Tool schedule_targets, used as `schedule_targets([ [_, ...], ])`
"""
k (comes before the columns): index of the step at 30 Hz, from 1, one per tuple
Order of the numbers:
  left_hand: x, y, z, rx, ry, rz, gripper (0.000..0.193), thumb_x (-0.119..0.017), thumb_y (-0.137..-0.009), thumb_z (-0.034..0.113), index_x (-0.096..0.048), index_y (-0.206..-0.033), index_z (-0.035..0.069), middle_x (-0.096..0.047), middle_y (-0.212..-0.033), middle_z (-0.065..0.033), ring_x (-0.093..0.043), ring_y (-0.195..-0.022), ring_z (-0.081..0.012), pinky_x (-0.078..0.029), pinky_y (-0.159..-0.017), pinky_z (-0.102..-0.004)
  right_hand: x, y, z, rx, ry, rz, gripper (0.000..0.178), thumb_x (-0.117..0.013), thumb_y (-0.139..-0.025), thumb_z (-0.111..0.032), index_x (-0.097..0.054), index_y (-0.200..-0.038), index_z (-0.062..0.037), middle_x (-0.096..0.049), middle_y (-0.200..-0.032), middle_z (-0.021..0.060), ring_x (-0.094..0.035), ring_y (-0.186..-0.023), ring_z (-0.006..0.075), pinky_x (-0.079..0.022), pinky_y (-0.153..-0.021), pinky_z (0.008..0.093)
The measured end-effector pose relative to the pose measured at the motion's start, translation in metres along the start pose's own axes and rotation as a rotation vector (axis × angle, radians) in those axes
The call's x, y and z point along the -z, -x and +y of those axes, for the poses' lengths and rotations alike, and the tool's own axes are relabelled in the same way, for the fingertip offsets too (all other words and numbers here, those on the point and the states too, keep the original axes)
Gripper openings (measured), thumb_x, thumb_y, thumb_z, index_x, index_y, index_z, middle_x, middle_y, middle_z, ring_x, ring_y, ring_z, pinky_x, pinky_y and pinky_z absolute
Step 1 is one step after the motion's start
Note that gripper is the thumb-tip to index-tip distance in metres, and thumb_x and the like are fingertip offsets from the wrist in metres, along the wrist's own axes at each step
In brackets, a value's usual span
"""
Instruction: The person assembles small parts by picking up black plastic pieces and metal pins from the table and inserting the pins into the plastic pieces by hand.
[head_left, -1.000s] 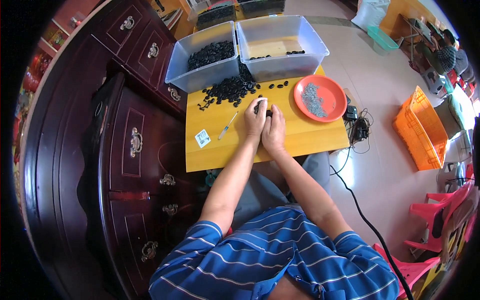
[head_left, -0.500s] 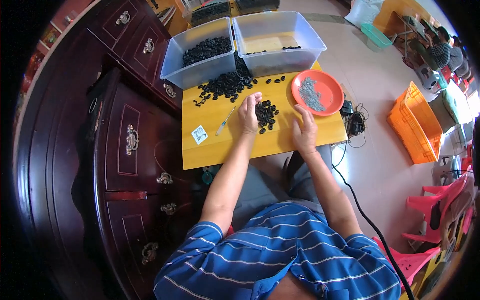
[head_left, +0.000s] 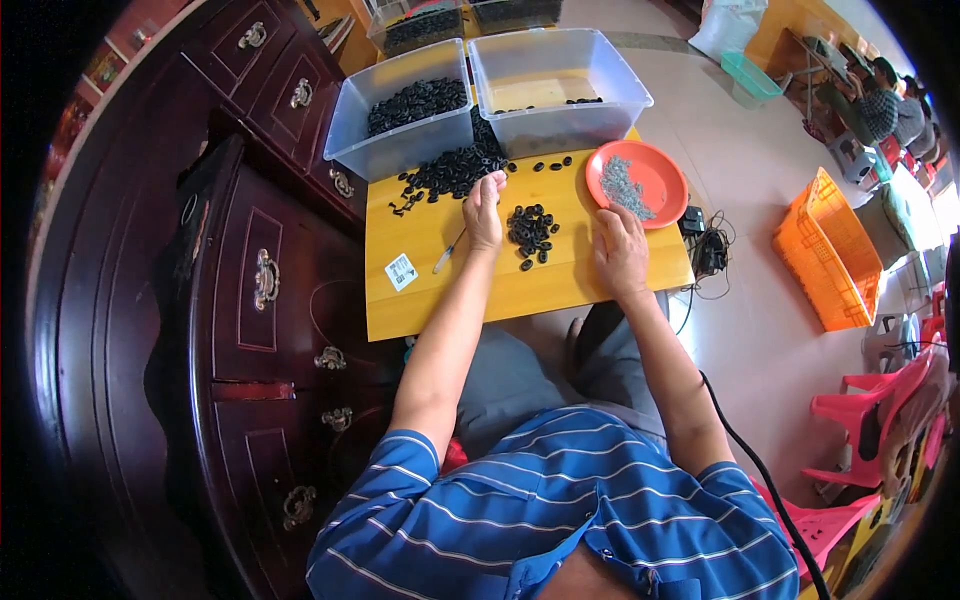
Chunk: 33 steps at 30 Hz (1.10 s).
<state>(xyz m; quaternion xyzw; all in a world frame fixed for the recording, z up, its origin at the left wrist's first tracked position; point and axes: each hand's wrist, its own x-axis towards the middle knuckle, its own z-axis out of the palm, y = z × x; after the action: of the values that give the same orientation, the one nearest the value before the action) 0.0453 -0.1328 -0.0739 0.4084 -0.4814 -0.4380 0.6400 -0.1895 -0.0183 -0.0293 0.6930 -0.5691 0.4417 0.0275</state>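
Observation:
Small black oval pieces with holes lie in a compact heap (head_left: 530, 228) on the yellow table (head_left: 480, 300). Left of this heap is my left hand (head_left: 484, 215), fingers stretched out, apart from the heap; it partly covers a slim pen-like tool (head_left: 445, 258). My right hand (head_left: 621, 250) hovers with loosely spread fingers right of the heap, its fingertips by the near rim of an orange-red plate (head_left: 668, 175). Many tiny grey pieces (head_left: 624, 188), too small to name, lie on that plate. Behind my left hand spreads a larger black pile (head_left: 450, 172).
Two clear plastic bins stand at the table's back: the left bin (head_left: 385, 155) holds many black pieces, the right bin (head_left: 560, 125) a few. Dark wooden drawers (head_left: 250, 280) border the left. Cables (head_left: 712, 250), an orange crate (head_left: 825, 255) and a pink chair (head_left: 870, 410) are at the right.
My left hand has shifted left, away from the small heap and over the slim tool's tip. My right hand has moved slightly right and turned palm down by the plate.

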Motion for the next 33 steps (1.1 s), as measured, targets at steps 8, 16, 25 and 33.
schedule_targets([
  [8, 0.005, 0.012, 0.008, 0.106, 0.050, -0.161, 0.058, -0.042, -0.107, 0.053, -0.061, -0.126, 0.001, -0.070, -0.116, -0.0124, -0.066, -0.108, -0.0217, -0.050, -0.098, -0.0353, -0.007, 0.010, 0.002, -0.003, 0.021, -0.077, 0.034, -0.063, -0.080, -0.003, -0.063, -0.114, -0.0039, -0.060, -0.126, 0.0201, -0.057, -0.118, 0.0403, -0.047, -0.103, 0.0476],
  [16, 0.021, 0.044, 0.018, 0.053, 0.135, 0.075, 0.051, -0.048, -0.108, 0.044, -0.061, -0.123, -0.002, -0.070, -0.112, -0.0155, -0.068, -0.101, -0.0226, -0.053, -0.094, -0.0367, -0.009, 0.033, -0.029, 0.110, -0.150, -0.138, 0.030, -0.064, -0.080, -0.003, -0.064, -0.110, -0.0046, -0.062, -0.123, 0.0187, -0.059, -0.115, 0.0397, -0.049, -0.100, 0.0466],
  [25, 0.047, 0.085, 0.038, 0.137, 0.224, -0.010, 0.033, -0.056, -0.106, 0.029, -0.066, -0.113, -0.002, -0.071, -0.096, -0.0082, -0.068, -0.084, -0.0148, -0.056, -0.081, -0.0282, -0.013, 0.038, -0.021, 0.107, -0.228, 0.042, 0.024, -0.065, -0.081, 0.001, -0.068, -0.104, -0.0070, -0.066, -0.110, 0.0136, -0.062, -0.104, 0.0359, -0.050, -0.093, 0.0425],
  [33, 0.044, 0.094, 0.042, 0.099, 0.034, -0.093, 0.020, -0.065, -0.101, 0.018, -0.069, -0.104, -0.001, -0.071, -0.089, -0.0051, -0.067, -0.080, -0.0103, -0.055, -0.075, -0.0238, -0.017, 0.045, -0.024, 0.054, -0.212, 0.070, 0.017, -0.064, -0.086, 0.006, -0.068, -0.097, -0.0056, -0.062, -0.093, 0.0113, -0.063, -0.087, 0.0303, -0.052, -0.079, 0.0362],
])
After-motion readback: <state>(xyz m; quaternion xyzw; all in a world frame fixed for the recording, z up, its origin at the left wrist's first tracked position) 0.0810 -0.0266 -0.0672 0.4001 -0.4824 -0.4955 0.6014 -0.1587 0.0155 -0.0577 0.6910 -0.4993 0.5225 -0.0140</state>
